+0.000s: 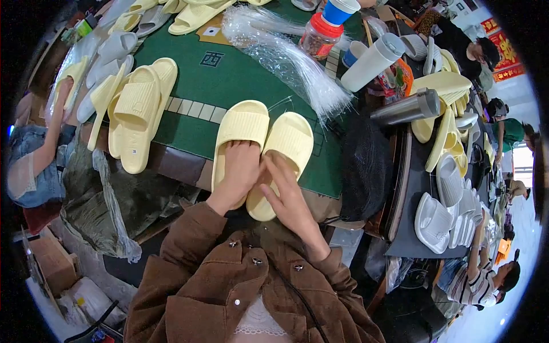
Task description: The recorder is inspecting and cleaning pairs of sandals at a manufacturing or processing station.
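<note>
A pair of pale yellow slippers lies side by side at the table's near edge, toes pointing away from me. My left hand (241,171) reaches into the left slipper (245,117), its fingers tucked under the strap and the tips hidden. Over the right slipper (293,134) is my right hand (286,197), with fingers stretched out at the strap's near edge and the thumb apart. Whether its fingertips go under the strap I cannot tell. Clear plastic strands (314,86) fan out just beyond the slippers.
More yellow slippers (137,108) stand to the left, beside a co-worker's arm (57,123). A red-lidded jar (320,37), white bottle (374,62) and steel flask (407,107) stand at the back right. Grey slippers (434,223) fill the right table.
</note>
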The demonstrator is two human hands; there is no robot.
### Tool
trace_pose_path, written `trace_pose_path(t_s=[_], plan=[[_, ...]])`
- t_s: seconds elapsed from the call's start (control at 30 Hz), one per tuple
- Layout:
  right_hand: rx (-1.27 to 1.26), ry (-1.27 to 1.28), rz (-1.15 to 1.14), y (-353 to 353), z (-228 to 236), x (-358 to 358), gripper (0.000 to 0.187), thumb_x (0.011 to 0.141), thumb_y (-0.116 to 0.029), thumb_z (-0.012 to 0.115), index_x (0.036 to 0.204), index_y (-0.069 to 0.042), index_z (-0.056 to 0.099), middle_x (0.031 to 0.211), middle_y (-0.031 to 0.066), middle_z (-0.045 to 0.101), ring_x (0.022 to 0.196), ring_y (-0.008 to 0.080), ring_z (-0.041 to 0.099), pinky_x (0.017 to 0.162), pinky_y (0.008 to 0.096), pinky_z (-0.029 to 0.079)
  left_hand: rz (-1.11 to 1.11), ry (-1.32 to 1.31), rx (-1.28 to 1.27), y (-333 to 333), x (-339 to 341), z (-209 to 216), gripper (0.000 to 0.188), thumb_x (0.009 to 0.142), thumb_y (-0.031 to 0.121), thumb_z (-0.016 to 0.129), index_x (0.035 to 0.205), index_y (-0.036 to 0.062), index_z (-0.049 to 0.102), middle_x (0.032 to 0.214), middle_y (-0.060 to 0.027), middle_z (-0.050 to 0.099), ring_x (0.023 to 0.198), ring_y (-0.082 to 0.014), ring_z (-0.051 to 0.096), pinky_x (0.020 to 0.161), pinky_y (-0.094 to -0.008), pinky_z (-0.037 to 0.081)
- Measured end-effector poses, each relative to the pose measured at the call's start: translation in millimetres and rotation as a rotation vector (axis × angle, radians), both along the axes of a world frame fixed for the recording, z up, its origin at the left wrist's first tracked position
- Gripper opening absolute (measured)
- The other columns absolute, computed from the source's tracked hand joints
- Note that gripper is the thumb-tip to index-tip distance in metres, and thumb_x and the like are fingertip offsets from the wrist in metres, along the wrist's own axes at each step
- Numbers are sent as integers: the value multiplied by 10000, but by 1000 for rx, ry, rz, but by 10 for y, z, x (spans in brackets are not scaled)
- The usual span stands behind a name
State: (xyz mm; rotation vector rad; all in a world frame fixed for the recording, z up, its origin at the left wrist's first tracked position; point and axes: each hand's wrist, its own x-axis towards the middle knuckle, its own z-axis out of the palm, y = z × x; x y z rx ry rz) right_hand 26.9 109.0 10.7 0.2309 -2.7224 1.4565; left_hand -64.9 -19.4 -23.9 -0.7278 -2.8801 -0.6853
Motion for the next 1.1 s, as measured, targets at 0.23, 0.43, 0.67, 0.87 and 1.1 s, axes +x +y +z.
trace_pose_path(t_s=[0.23,0.43,0.67,0.87,1.1], plan=[[-171,21,-250,324,291,-232,179,915,-9,525,1026,32,659,925,77,677,767,106,619,655,226,488,91,-20,-45,40,17,-74,338,791,317,628,844,-13,682,823,-204,667,797,-364,630,802,-478,455],[-234,-29,-320,572,-35,-1063,225,925,-115,555,1087,25,625,972,155,687,847,214,689,707,306,527,91,-80,-2,120,13,-42,349,787,328,630,863,-8,687,838,-201,668,826,-351,630,818,-476,440],[18,-66,-348,462,-163,-1459,386,853,-196,650,1169,22,609,912,137,700,802,202,670,723,305,509,98,-97,43,76,3,-128,365,793,335,628,910,-7,683,898,-206,663,915,-363,611,871,-484,408],[-138,-211,-236,457,-165,-1513,428,833,-144,654,1226,11,587,842,76,685,759,120,637,691,261,494,92,-63,95,78,7,-81,347,805,325,623,892,-6,680,878,-204,662,844,-358,625,830,-476,430],[-561,-246,-204,394,-124,-1494,295,896,-130,614,1156,9,615,727,4,604,620,41,515,565,181,404,99,-46,62,62,13,-89,338,802,313,621,884,-9,677,845,-198,663,820,-369,624,828,-480,435]])
